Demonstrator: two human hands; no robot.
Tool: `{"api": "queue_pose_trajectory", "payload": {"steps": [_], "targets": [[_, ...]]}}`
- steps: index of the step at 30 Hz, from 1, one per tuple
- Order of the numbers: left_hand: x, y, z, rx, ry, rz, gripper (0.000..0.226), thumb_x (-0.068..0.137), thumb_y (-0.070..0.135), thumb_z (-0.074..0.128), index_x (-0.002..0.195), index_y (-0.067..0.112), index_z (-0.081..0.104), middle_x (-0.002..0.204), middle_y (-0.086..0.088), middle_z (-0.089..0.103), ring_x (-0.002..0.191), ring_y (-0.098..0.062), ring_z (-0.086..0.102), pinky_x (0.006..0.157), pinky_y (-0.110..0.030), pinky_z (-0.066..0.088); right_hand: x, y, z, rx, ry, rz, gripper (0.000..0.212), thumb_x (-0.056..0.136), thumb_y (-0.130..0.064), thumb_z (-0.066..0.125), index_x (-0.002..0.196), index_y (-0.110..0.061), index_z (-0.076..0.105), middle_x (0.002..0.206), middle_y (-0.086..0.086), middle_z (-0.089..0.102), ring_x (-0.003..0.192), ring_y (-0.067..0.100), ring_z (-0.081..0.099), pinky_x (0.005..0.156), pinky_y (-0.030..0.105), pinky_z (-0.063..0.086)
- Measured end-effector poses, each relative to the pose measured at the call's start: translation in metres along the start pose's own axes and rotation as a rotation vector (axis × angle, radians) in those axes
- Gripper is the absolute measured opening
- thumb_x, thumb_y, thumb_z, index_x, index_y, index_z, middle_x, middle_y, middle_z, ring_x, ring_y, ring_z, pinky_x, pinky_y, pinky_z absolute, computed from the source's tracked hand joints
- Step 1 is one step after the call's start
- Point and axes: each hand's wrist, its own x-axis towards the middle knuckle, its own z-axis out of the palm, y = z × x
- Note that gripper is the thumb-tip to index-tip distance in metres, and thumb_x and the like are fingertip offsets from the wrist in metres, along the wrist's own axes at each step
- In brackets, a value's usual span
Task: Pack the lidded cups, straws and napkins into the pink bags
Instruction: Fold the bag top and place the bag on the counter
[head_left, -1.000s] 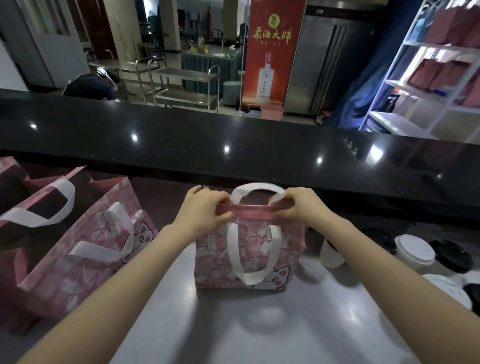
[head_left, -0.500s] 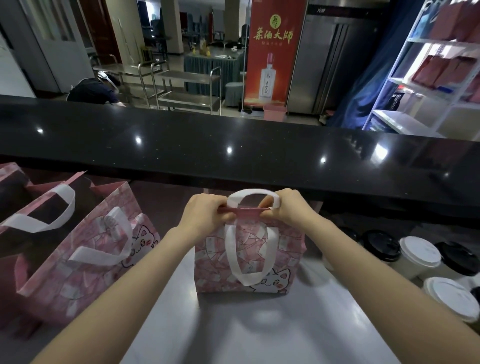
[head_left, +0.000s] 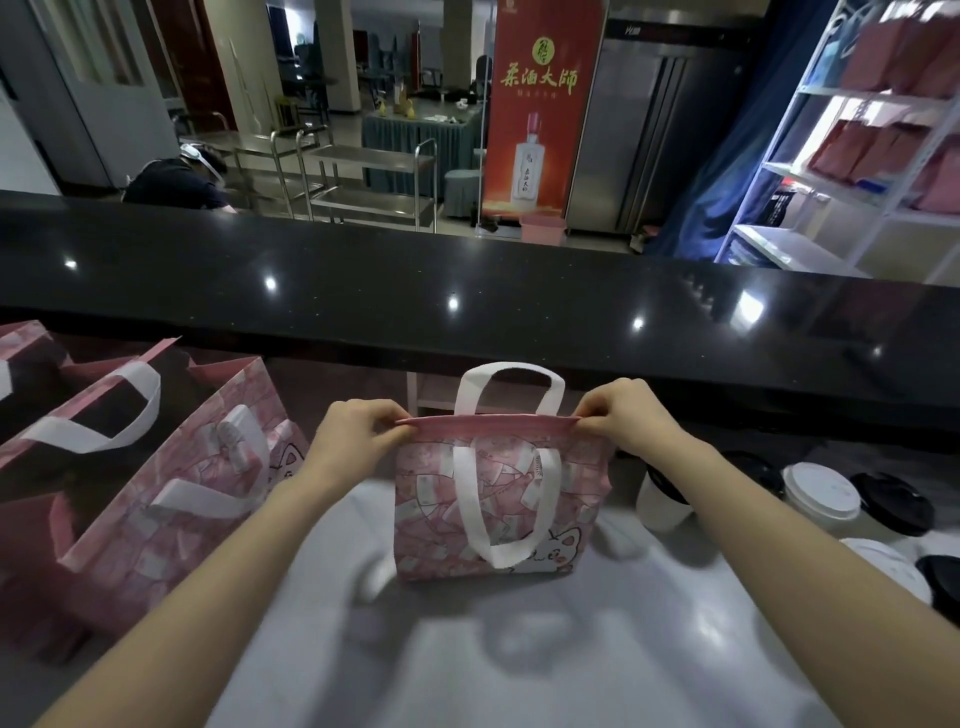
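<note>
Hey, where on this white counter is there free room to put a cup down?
Bare counter lies near you, between your forearms, below the small pink bag. The black ledge behind it is bare too. Crowded: lidded cups on the right, big pink bags on the left.

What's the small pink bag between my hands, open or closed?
Closed: left hand and right hand pinch the rim ends of the small pink bag, stretched flat into one band; no opening shows.
</note>
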Motion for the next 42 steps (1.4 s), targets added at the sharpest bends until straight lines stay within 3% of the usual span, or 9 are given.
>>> {"api": "queue_pose_trajectory", "payload": {"steps": [3,6,10,15,18,23,32,36,42], "targets": [[-0.01,0.002,0.003,0.013,0.036,-0.009,0.007,0.083,0.03,0.074,0.086,0.024,0.076,0.076,0.01,0.07,0.076,-0.008,0.063,0.069,-0.03,0.051,-0.008,-0.003,0.007,0.035,0.071,0.037,0.011,0.082,-0.022,0.074,0.093,-0.023,0.075,0.087,-0.006,0.071,0.085,0.012,0.065,0.081,0.035,0.056],[-0.026,0.01,0.007,-0.034,0.107,0.006,0.007,0.081,0.028,0.075,0.084,0.022,0.076,0.071,0.013,0.067,0.072,-0.006,0.063,0.071,-0.029,0.05,-0.029,-0.003,0.016,0.141,0.186,0.07,0.038,0.083,-0.03,0.073,0.12,-0.027,0.063,0.107,-0.011,0.063,0.098,0.008,0.058,0.088,0.03,0.049],[-0.055,0.021,0.017,-0.147,0.159,0.048,0.006,0.076,0.023,0.08,0.077,0.02,0.075,0.064,0.023,0.061,0.07,0.008,0.06,0.09,-0.043,0.046,-0.074,0.001,0.04,0.202,0.35,0.119,0.044,0.086,-0.03,0.068,0.128,-0.028,0.054,0.116,-0.013,0.053,0.102,0.004,0.048,0.085,0.025,0.038],[-0.089,0.038,0.031,-0.274,0.137,0.092,0.01,0.074,0.023,0.081,0.075,0.017,0.073,0.069,0.01,0.067,0.068,-0.003,0.062,0.065,-0.017,0.048,-0.121,0.002,0.08,0.237,0.364,0.128,0.042,0.087,-0.026,0.069,0.126,-0.012,0.059,0.124,0.004,0.057,0.112,0.015,0.053,0.095,0.02,0.037],[-0.11,0.053,0.046,-0.3,0.185,0.058,0.009,0.075,0.023,0.078,0.076,0.019,0.07,0.072,0.008,0.065,0.069,-0.006,0.06,0.063,-0.019,0.049,-0.143,0.0,0.096,0.303,0.327,0.148,0.047,0.089,-0.03,0.066,0.132,-0.015,0.053,0.13,0.002,0.052,0.11,0.006,0.048,0.086,0.007,0.033],[-0.142,0.08,0.067,-0.281,0.239,0.049,0.012,0.075,0.03,0.076,0.078,0.023,0.067,0.079,0.01,0.061,0.076,-0.002,0.059,0.071,-0.013,0.045,-0.183,0.001,0.111,0.462,0.224,0.181,0.057,0.089,-0.041,0.063,0.139,-0.022,0.043,0.137,0.001,0.046,0.12,0.018,0.051,0.1,0.035,0.044],[-0.205,0.12,0.091,-0.395,0.212,-0.058,0.034,0.074,0.051,0.07,0.099,0.028,0.065,0.095,0.015,0.068,0.09,0.001,0.063,0.076,-0.021,0.055,-0.25,0.007,0.127,0.747,0.018,0.097,0.052,0.098,-0.033,0.05,0.147,-0.026,0.033,0.149,-0.004,0.04,0.136,0.013,0.04,0.112,0.036,0.036],[-0.227,0.107,0.092,-0.411,0.121,-0.039,0.05,0.073,0.045,0.074,0.119,0.035,0.057,0.117,0.015,0.061,0.111,-0.001,0.056,0.094,-0.02,0.045,-0.255,0.017,0.136,0.674,0.042,0.089,0.055,0.096,-0.041,0.052,0.147,-0.034,0.032,0.148,0.0,0.04,0.136,0.014,0.038,0.113,0.038,0.034],[-0.236,0.06,0.104,-0.335,-0.062,-0.228,0.09,0.067,0.016,0.077,0.145,0.027,0.034,0.139,0.0,0.043,0.13,-0.014,0.04,0.105,-0.026,0.034,-0.247,0.024,0.153,0.58,0.085,0.05,0.101,0.07,-0.042,0.074,0.148,-0.048,0.01,0.146,-0.007,0.031,0.128,0.008,0.036,0.101,0.028,0.036]]}}
